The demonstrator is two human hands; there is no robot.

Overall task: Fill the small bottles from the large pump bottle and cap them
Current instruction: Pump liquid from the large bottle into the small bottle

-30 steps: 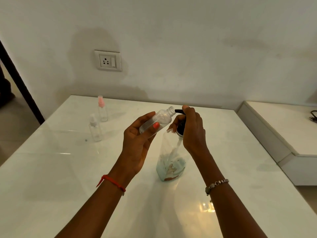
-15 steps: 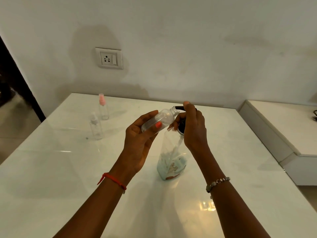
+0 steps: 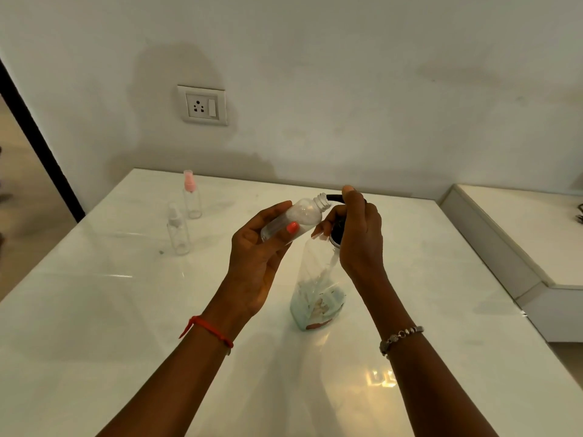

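My left hand (image 3: 255, 247) grips a small clear uncapped bottle (image 3: 299, 216), tilted so its threaded mouth meets the black nozzle of the large pump bottle (image 3: 315, 288). The pump bottle stands on the white table (image 3: 94, 310), clear, with a little pale blue liquid at its bottom. My right hand (image 3: 359, 234) is curled around the black pump head, index finger on top of it. Two more small bottles stand at the far left: one with a pink spray cap (image 3: 191, 197) and one with a clear cap (image 3: 178, 230).
A wall with a power socket (image 3: 203, 105) rises behind the table. A lower white ledge (image 3: 520, 234) runs along the right side. A dark door frame (image 3: 38, 143) stands at the left.
The hands and both bottles have stayed in place, the small bottle's mouth shifting slightly against the nozzle. The view has tilted a little.
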